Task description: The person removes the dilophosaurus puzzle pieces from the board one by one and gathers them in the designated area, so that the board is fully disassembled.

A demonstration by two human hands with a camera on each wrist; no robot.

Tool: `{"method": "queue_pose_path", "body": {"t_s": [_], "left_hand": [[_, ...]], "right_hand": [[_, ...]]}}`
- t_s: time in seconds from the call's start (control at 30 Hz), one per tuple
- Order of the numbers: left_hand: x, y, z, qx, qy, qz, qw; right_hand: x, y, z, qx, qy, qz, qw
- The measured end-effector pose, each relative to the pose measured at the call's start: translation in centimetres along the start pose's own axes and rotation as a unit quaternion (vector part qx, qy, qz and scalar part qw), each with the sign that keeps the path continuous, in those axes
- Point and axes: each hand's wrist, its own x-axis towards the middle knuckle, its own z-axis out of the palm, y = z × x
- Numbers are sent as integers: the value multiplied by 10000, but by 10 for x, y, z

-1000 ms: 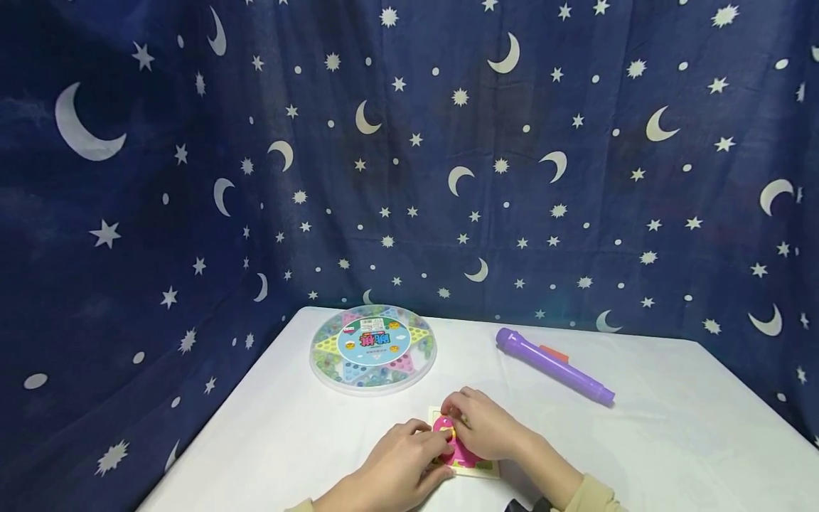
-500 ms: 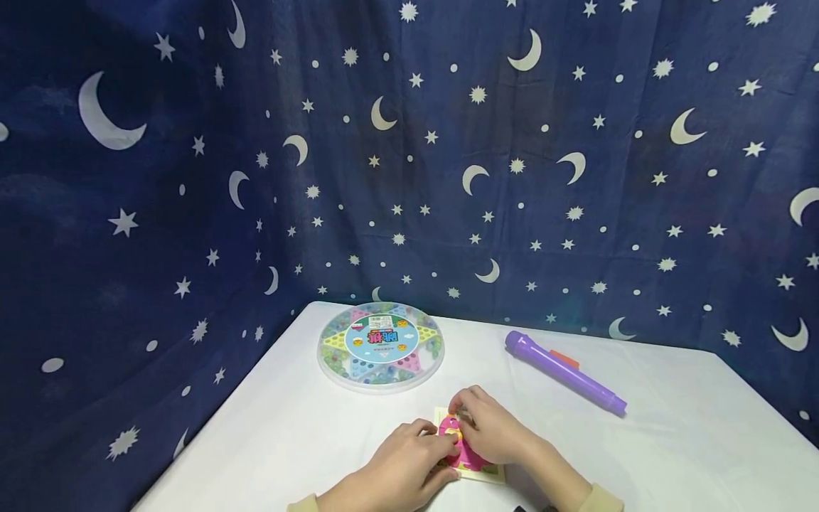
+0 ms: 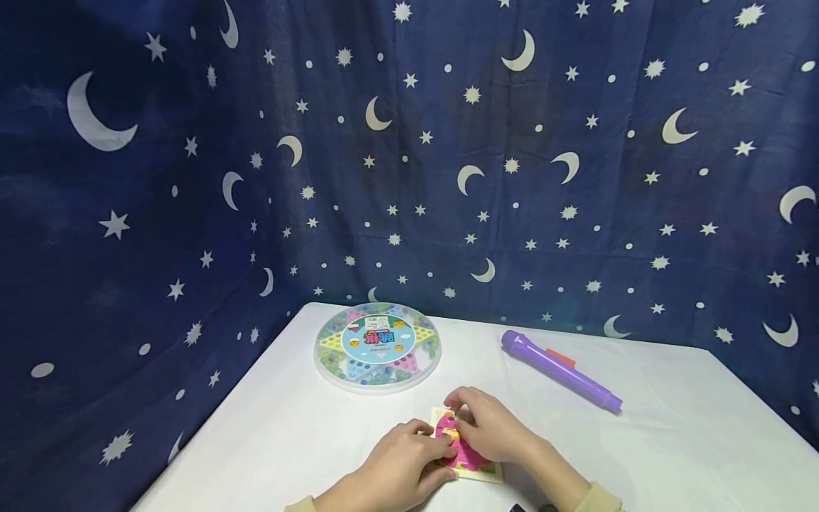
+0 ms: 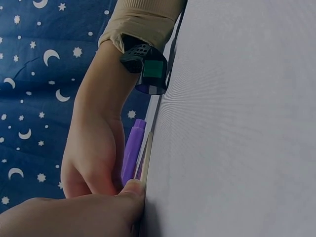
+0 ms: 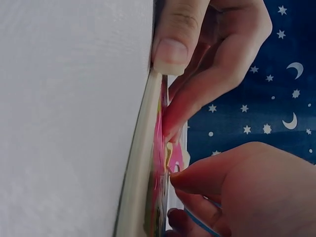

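A small cream-edged picture board (image 3: 484, 476) lies on the table between the two hands, with a pink figure (image 3: 470, 459) on it. My left hand (image 3: 399, 466) holds the board's near-left side, its thumb at the edge and its bent fingers on the pink and yellow part. Over the upper right of the board, my right hand (image 3: 491, 429) has its index finger near the far edge and its thumb lower, with a gap between. In the right wrist view, a pink piece (image 5: 178, 154) stands slightly raised by the right hand's (image 5: 261, 187) thumb tip, touching it.
Behind the board, to the left, lies a round clear-rimmed game box (image 3: 377, 348) with marbles. A purple stick-shaped toy (image 3: 559, 370) with a red part (image 3: 561, 357) is at the back right. A dark blue curtain with moons and stars (image 3: 435, 178) hangs behind the white table (image 3: 281, 427).
My right hand's index finger and thumb have spread a little apart, showing more of the pink figure's top. The left hand stays on the board. The head view has shifted slightly.
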Motion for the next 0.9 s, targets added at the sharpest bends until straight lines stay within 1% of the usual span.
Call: {"method": "queue_pose_path", "body": {"t_s": [0.07, 0.3, 0.43, 0.67, 0.8, 0.9], "left_hand": [[-1, 0, 0, 2, 39, 50, 10000], [-1, 0, 2, 143, 269, 246, 9992], [-1, -1, 2, 174, 303, 293, 9990], [-1, -2, 1, 112, 302, 268, 9991], [-1, -2, 2, 67, 313, 253, 9992], [-1, -2, 2, 70, 279, 166, 9994]], "right_hand": [[0, 0, -1, -4, -7, 10, 10000], [1, 3, -5, 237, -20, -34, 9997], [3, 5, -4, 313, 42, -12, 9995], [3, 9, -4, 473, 142, -169, 9986], [3, 13, -10, 696, 119, -39, 9975], [2, 18, -18, 914, 99, 116, 9957]]}}
